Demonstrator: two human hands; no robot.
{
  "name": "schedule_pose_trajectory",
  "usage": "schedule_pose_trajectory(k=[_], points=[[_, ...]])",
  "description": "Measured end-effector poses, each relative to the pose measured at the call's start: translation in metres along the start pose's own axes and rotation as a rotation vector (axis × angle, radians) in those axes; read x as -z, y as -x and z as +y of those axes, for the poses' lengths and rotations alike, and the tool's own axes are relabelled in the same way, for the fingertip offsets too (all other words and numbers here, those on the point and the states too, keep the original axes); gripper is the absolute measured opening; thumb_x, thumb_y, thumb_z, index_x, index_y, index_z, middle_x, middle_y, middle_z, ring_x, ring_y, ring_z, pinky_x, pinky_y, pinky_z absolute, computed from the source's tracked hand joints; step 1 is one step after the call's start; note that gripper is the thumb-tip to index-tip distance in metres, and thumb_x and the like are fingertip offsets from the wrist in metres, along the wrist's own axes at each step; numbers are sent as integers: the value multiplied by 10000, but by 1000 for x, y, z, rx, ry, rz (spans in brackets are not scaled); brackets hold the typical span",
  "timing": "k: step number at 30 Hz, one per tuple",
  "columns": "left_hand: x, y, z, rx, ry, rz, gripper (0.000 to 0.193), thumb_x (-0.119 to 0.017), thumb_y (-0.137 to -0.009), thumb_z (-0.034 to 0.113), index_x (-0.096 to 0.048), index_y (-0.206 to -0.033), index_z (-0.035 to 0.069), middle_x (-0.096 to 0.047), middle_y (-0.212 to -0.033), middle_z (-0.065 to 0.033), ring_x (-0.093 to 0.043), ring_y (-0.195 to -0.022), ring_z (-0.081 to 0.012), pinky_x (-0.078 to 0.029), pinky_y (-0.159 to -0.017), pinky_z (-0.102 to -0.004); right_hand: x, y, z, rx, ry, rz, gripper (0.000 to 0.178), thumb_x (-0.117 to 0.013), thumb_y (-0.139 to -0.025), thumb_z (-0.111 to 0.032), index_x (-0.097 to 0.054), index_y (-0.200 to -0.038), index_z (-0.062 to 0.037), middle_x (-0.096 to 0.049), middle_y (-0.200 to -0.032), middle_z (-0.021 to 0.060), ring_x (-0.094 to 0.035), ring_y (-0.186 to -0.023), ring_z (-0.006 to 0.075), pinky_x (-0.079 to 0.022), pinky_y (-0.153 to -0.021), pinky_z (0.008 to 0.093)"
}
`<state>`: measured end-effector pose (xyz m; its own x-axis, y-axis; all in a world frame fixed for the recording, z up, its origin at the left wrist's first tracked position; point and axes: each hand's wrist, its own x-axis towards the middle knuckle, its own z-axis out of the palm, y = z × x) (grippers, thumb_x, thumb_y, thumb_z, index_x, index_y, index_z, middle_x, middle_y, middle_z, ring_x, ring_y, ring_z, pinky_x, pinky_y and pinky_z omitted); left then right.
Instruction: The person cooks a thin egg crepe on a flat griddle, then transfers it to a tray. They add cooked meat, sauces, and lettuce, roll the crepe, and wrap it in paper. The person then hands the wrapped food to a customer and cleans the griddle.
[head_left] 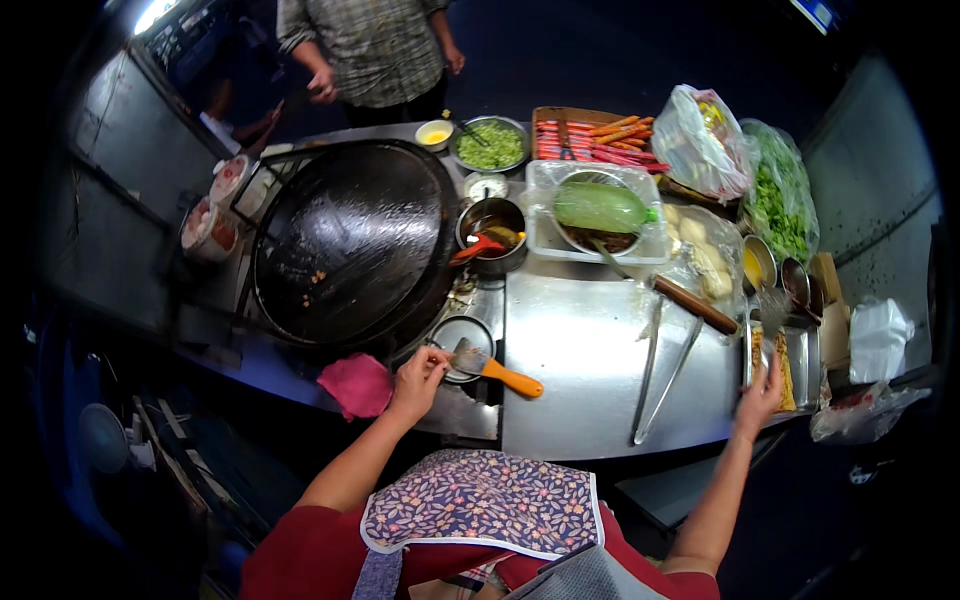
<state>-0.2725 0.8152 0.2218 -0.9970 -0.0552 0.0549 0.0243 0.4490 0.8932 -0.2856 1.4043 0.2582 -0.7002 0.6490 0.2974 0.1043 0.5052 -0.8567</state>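
My left hand (423,376) is closed in a pinch at the rim of a round pot with pale contents (462,334); what its fingertips hold, if anything, I cannot make out. Just right of them a scraper (512,378) with a metal blade and orange handle lies across the pot's edge. On the right, my right hand (762,395) grips a metal spatula (772,312) above a steel tray (806,352). Golden-brown food (786,372) lies in the tray, partly hidden by the hand and spatula. A pink cloth (358,386) sits left of my left hand.
A big round black griddle (350,240) fills the left. Metal tongs (668,385) and a wooden rolling pin (697,305) lie on the steel counter (570,350). Behind are a dark pot (478,218), chopped greens (492,146) and packaged sausages (562,136). A person (375,55) stands opposite.
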Motion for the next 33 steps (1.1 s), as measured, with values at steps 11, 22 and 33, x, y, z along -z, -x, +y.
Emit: schedule_pose_trajectory(k=[11, 22, 33], points=[[188, 89, -77, 151, 139, 336, 230, -613, -989, 43, -605, -1213, -9, -691, -1142, -94, -697, -963, -148, -561, -850, -273, -392, 276, -330, 403, -152, -1155, 339, -636, -974, -210, -684, -1288, -92, -744, -1088, 136, -712, -891, 249, -536, -821, 346], [257, 117, -98, 164, 22, 543, 156, -663, -951, 50, -669, -1099, -1, -689, -1033, -86, -704, -886, -158, -573, -750, -269, -450, 403, -406, 909, 274, -1160, 350, -644, -937, -293, -689, -1222, -96, -705, -1038, 220, -689, -964, 397, -546, -856, 491], [302, -20, -148, 41, -542, 472, 324, -703, -855, 68, -662, -1176, 52, -607, -1085, -154, -640, -1007, -330, -540, -856, -425, -440, 248, -373, 612, 308, -1428, 394, -737, -916, -218, -688, -1296, -127, -751, -1092, 147, -730, -904, 208, -557, -816, 341]])
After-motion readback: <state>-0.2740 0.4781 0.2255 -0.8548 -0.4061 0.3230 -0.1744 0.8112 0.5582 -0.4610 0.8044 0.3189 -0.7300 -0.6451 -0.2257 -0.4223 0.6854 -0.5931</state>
